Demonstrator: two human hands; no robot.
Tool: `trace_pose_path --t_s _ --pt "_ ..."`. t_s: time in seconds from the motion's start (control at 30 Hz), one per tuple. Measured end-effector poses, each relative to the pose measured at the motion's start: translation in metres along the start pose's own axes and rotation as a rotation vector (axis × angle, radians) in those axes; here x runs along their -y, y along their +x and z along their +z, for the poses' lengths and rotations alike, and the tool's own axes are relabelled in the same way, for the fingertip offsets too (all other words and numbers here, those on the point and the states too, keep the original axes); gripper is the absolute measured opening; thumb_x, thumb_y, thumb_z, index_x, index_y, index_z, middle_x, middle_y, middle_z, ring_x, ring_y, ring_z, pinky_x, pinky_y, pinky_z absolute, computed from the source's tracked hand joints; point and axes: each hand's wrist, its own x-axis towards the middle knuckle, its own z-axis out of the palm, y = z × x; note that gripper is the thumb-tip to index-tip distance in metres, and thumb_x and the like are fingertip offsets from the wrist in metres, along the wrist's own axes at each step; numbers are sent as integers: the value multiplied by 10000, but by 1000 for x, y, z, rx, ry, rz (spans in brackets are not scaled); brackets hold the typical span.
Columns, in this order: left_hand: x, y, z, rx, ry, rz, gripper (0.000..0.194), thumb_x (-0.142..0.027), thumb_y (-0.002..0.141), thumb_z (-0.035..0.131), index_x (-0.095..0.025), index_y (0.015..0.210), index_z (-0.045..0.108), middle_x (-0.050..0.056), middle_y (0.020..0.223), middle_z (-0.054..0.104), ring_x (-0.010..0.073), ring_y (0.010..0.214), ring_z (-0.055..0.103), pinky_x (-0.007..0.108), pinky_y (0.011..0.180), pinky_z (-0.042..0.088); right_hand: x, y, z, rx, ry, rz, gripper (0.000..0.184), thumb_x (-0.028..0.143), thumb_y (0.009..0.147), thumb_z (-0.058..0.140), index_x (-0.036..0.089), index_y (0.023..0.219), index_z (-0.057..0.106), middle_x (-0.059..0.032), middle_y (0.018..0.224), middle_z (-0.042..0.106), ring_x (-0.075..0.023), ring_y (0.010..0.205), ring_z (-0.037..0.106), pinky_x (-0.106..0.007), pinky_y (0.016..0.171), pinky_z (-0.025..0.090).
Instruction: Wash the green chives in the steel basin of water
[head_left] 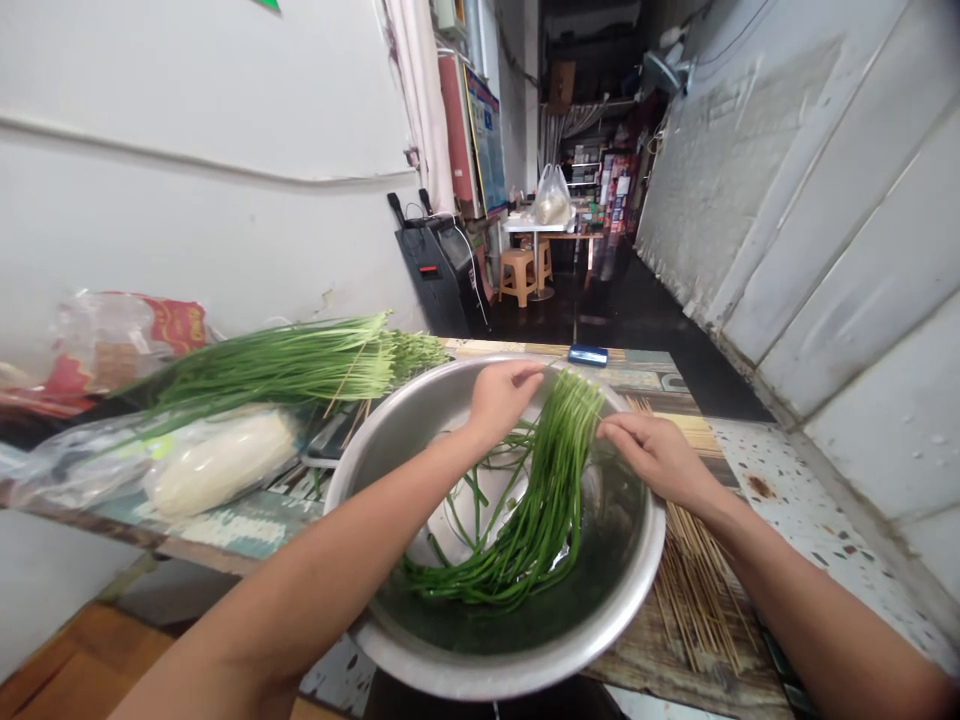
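My left hand (499, 397) reaches over the wide, round, silver metal bowl (517, 683), its thumb and fingertips pinched narrow by the upper left edge of a bundle of long, thin green stems with pale ends (559, 450). My right hand (651, 452) is pinched narrow as well, at the bundle's right edge. Between them they hold up the pale ends near the bowl's far rim; whether a fine stick runs across there is too small for me to tell.

What matters most in space is that the bundle lies between my hands: to the right of the left one, to the left of the right one. My right fingertips look the nearer, right against its edge, with the left ones just beside it. The pale ends sit side by side in a row from one hand towards the other, while the long axis drops away from that row towards me, then bends left along the bowl's floor.

A few loose green stems (480, 505) lie in the bowl, left of the bundle. On the wood-patterned desk (637, 660), many thin, tan wooden sticks (694, 590) lie beside the bowl, below my right wrist.
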Motion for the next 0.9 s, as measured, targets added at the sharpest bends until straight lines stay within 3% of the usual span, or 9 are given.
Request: trace_pose_path --t_s 0.2,0.43,0.53,0.67,0.9 --pt "4 2 3 -86 -79 -143 160 -237 685 672 -159 814 722 46 816 708 163 762 632 292 768 483 -1 0 0 -3 5 -2 272 299 903 391 206 790 620 6 734 643 -140 688 577 -244 638 397" --pt "7 -2 13 17 -320 -218 178 -201 661 691 -146 829 716 52 824 709 161 786 637 306 812 482 -1 0 1 -10 8 -10 265 283 897 400 200 798 631 1 766 661 -139 709 586 -242 657 405" --pt "2 -3 14 9 -445 -278 164 -199 643 710 -146 798 718 49 806 711 160 775 640 319 832 479 -2 0 2 -16 9 -3 258 276 892 405 201 804 635 1 786 670 -139 722 597 -242 666 412" --pt "-5 -5 11 -13 -482 -349 158 -187 614 732 -140 765 716 52 796 710 160 774 639 332 860 469 -4 0 2 -28 9 -7 251 279 886 412 199 800 634 -6 792 676 -145 731 605 -246 673 423" --pt "-11 -5 10 -12 -518 -360 182 -165 613 729 -140 794 718 52 818 712 155 784 639 330 871 468 -5 -1 2 -32 5 -11 246 281 887 413 197 814 633 -13 817 688 -153 751 618 -255 685 436"
